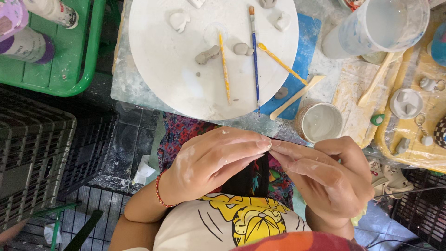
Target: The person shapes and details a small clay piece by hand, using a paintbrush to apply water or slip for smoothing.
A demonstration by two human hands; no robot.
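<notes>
My left hand (211, 160) and my right hand (325, 174) meet fingertip to fingertip over my lap, both dusted with pale clay. Their fingers are pinched together at the join; whatever sits between them is too small or hidden to tell. A red thread bracelet circles my left wrist. Just beyond the hands lies a round white board (162, 60) carrying small grey clay pieces (207, 55), a blue-handled brush (254, 56) and a yellow stick tool (224, 65).
A small cup of cloudy water (320, 122) stands right of the board, beside a wooden spatula (296, 96). A big translucent tub (381, 25) sits far right. A green tray (88, 56) with bottles and a dark crate (32, 158) are left.
</notes>
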